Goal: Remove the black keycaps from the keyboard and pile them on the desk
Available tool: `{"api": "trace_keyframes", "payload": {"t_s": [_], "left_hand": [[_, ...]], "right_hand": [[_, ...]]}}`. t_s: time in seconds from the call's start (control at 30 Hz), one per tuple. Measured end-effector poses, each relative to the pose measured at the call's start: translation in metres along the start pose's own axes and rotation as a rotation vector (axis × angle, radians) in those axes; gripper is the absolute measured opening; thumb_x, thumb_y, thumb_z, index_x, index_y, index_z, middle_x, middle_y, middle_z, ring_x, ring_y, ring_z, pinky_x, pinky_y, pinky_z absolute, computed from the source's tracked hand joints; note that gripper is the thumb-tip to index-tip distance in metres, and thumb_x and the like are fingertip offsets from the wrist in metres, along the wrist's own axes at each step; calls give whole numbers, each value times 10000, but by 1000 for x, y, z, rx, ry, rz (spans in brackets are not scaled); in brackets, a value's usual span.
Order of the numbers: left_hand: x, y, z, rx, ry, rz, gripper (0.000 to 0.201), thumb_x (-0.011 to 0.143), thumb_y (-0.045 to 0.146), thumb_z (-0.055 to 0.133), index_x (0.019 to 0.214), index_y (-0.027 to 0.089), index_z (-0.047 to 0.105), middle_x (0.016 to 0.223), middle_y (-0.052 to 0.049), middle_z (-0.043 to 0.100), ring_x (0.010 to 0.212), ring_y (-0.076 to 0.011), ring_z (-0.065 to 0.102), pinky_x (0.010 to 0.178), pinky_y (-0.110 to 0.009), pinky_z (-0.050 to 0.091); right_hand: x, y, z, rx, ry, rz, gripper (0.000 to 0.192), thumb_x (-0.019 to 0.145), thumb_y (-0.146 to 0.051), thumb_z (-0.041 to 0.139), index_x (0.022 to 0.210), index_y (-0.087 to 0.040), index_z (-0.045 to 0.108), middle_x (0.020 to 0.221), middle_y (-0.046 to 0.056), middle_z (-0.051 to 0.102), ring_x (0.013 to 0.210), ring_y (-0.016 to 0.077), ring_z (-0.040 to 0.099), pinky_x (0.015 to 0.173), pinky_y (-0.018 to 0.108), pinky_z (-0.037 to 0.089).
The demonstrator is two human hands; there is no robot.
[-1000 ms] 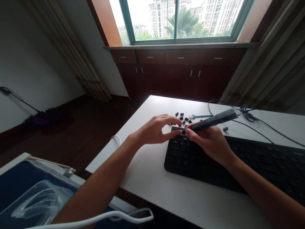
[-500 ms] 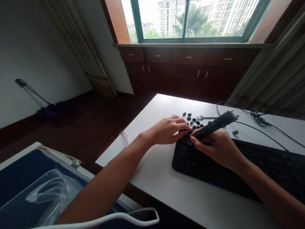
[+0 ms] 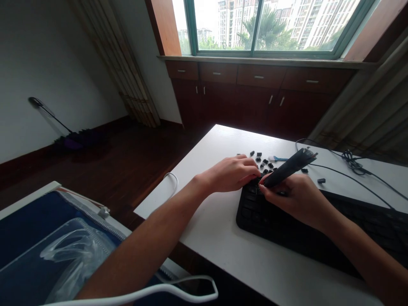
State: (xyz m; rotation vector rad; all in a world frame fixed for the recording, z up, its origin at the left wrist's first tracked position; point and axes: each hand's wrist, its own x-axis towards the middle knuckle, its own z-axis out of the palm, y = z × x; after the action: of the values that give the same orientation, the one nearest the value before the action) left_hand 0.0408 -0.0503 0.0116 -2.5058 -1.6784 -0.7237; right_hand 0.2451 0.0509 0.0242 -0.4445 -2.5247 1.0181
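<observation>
A black keyboard [image 3: 287, 225] lies on the white table, its left end under my hands. My right hand [image 3: 299, 197] is closed around a thick black pen-like tool [image 3: 288, 168] with a ragged upper end, slanting up to the right. Its lower tip is hidden by my fingers over the keyboard's upper left keys. My left hand [image 3: 234, 172] grips the keyboard's back left corner, fingers bent together and thumb close to the right fingertips. Several loose black keycaps [image 3: 264, 162] lie behind the keyboard. Beside them rests a small blue brush [image 3: 279, 159] with pale bristles.
A black cable [image 3: 352, 161] lies coiled at the table's back right. One keycap [image 3: 321, 181] sits apart behind the keyboard. A white cord [image 3: 174, 178] hangs over the table's left edge. At lower left is a blue zippered container [image 3: 35, 212] with clear plastic.
The whole view has shifted slightly, so the table and hands appear further right. Both hands keep nearly the same place at the keyboard's left end, the black tool still in the right.
</observation>
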Motion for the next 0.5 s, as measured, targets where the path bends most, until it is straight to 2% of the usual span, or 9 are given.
{"api": "trace_keyframes", "payload": {"t_s": [0.1,0.33,0.5], "left_hand": [[0,0,0,-3,3,1,238,1006,201,469,1110,181,682,1127,-73,678,1021,-199,594,873,-319,509],[0,0,1,-3,-2,-2,233,1007,205,470,1105,181,681,1132,-74,674,1026,-200,589,883,-328,508],[0,0,1,-4,-9,-8,241,1010,206,464,1114,184,680,1134,-69,672,1026,-199,586,894,-330,504]], "right_hand": [[0,-4,0,-75,15,-69,109,808,-315,706,851,-220,739,760,12,747,631,186,702,601,279,566],[5,-1,-3,2,-74,36,153,834,-352,692,869,-208,728,779,18,762,682,197,728,616,265,584],[2,-3,-3,-79,-22,-123,134,848,-303,686,907,-204,753,845,33,750,695,174,708,635,267,579]]}}
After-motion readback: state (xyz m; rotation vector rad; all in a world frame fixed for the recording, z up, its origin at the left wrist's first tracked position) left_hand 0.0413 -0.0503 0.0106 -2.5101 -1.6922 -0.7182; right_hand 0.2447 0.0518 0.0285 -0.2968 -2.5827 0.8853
